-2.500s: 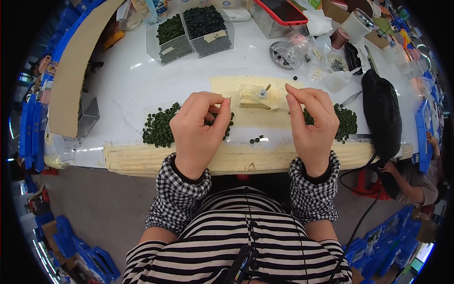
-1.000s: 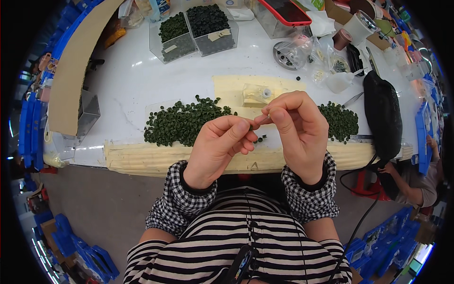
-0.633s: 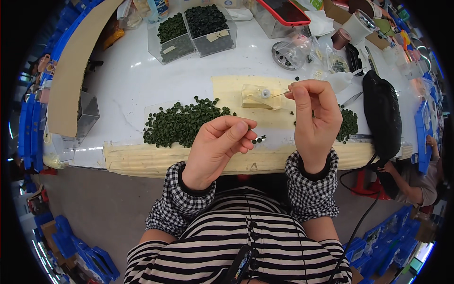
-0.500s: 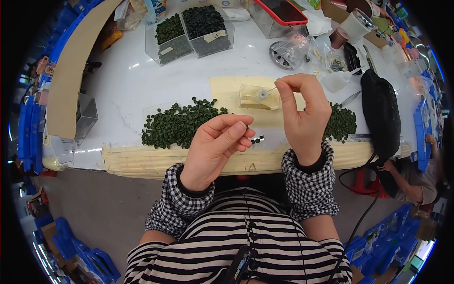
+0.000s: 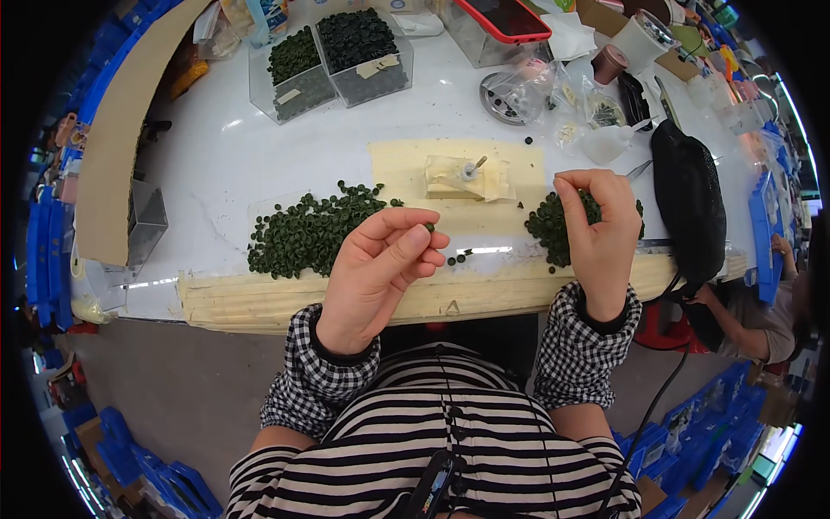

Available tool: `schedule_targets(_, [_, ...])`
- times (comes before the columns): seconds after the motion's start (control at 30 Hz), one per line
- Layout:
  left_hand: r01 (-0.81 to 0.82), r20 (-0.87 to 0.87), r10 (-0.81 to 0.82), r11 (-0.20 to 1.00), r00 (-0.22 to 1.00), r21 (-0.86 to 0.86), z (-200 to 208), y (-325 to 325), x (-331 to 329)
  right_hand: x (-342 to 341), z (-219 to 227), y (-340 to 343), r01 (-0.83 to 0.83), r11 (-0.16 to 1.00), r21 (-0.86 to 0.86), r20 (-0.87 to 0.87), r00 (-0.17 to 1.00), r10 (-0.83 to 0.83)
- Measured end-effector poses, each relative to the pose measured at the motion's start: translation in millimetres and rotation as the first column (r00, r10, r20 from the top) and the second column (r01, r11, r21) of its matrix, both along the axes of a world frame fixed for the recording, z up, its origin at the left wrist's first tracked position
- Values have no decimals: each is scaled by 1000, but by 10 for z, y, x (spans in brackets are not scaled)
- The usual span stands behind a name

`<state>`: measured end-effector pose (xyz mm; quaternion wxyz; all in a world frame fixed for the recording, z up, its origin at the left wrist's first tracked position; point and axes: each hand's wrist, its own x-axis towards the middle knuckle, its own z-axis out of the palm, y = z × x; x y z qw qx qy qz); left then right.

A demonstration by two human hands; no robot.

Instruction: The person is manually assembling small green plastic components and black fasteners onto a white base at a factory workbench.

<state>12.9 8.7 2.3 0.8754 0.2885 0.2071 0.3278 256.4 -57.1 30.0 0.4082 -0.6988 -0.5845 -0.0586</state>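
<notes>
Thumb and index finger of my left hand [image 5: 373, 275] are closed on a small dark green button-like disc [image 5: 430, 227]. That hand is just right of a large pile of similar green discs [image 5: 303, 232]. My right hand [image 5: 598, 232] is over a smaller pile of discs [image 5: 546, 227], its thumb and index finger pinched together; whatever may be between them cannot be made out. Between and beyond my hands, a block wrapped in yellowish tape [image 5: 443, 180] rests on a cream sheet [image 5: 389, 160]. A short brown stick [image 5: 481, 163] pokes up from the block's whitish tip.
Two clear bins [image 5: 372, 80] of dark discs stand at the back. A red-cased phone [image 5: 510, 19] lies on a box. Farther right are a round metal dish [image 5: 501, 102], a white squeeze bottle [image 5: 609, 144] and a black cloth-covered object [image 5: 689, 203]. Cardboard [image 5: 138, 130] stands left.
My right hand has moved right and nearer, away from the taped block to the smaller pile. The thin stick it held at the block now stands there alone. My left hand still pinches its disc.
</notes>
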Motion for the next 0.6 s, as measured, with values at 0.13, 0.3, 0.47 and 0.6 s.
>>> schedule_targets(0.13, [-21, -25, 22, 1000, 999, 19, -18, -12, 31, 22, -53, -88, -37, 989, -143, 62, 997, 46])
schedule_targets(0.3, [-26, -41, 27, 999, 999, 28, -7, -13, 22, 15, -126, -80, -69, 963, -260, 125, 987, 104])
schedule_targets(0.47, [-37, -32, 38, 999, 999, 24, -14, -8, 17, -1, -200, 8, 15, 984, -177, 200, 980, 21])
schedule_targets(0.6, [-57, -43, 58, 998, 997, 30, -15, -11, 14, 47, -205, -21, 17, 994, -111, 152, 988, 0])
